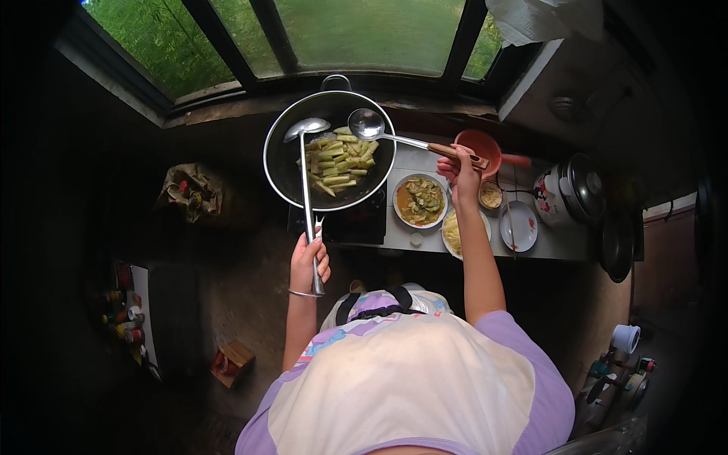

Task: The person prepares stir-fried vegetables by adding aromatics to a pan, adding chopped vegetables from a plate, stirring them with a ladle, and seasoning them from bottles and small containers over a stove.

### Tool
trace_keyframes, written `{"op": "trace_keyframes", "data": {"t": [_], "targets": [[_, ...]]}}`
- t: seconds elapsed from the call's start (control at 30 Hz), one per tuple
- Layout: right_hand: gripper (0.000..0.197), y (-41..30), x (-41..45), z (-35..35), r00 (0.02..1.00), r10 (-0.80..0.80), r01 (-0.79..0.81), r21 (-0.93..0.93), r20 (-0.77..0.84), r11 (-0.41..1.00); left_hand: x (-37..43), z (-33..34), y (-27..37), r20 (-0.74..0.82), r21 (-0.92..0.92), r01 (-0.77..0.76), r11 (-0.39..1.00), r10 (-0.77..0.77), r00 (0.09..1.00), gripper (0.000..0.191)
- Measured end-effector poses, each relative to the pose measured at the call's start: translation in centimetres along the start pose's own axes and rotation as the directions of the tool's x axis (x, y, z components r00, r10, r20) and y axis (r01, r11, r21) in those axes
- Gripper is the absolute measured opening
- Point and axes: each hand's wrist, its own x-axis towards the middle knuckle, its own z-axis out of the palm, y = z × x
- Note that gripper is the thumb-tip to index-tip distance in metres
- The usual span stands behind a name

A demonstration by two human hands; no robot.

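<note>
A wok (273,178) with a light rim sits in front of me, holding cut green vegetable sticks (341,158). My left hand (310,259) grips the long metal handle of a spatula (307,199), whose broad head is over the wok's left part. In my right hand (463,173) is the wooden handle of a metal ladle (367,124); its bowl hangs over the wok's upper right. Below the wok lies a black cooktop (361,227), partly hidden. Right of the wok stands a plate of a sliced, saucy dish (421,200).
Along the counter are a plate of pale shreds (453,232), a small bowl of chopped pieces (490,195), a red plastic dipper (480,142), a flowered plate (526,226) with chopsticks across it and a rice cooker (551,196). A window (369,34) is behind the wok.
</note>
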Motion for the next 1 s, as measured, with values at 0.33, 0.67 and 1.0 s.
{"op": "trace_keyframes", "data": {"t": [0.33, 0.67, 1.0], "targets": [[0.024, -4.2, -0.7, -15.0, 0.901, -0.193, 0.178, -0.075, -0.389, 0.981, 1.3, 1.2, 0.8, 0.013, 0.364, 0.054, 0.93, -0.063, 0.998, 0.035], [0.028, 5.2, 4.6, -21.3, 0.892, -0.119, 0.061, -0.145, -0.435, 0.988, 1.4, 2.5, -1.1, -0.03, 0.369, 0.053, 0.928, -0.045, 0.999, 0.034], [0.04, 8.4, 4.0, -21.0, 0.918, 0.014, -0.042, -0.064, -0.396, 0.997, 1.0, 4.2, 0.6, -0.035, 0.574, 0.097, 0.813, -0.093, 0.995, 0.027]]}}
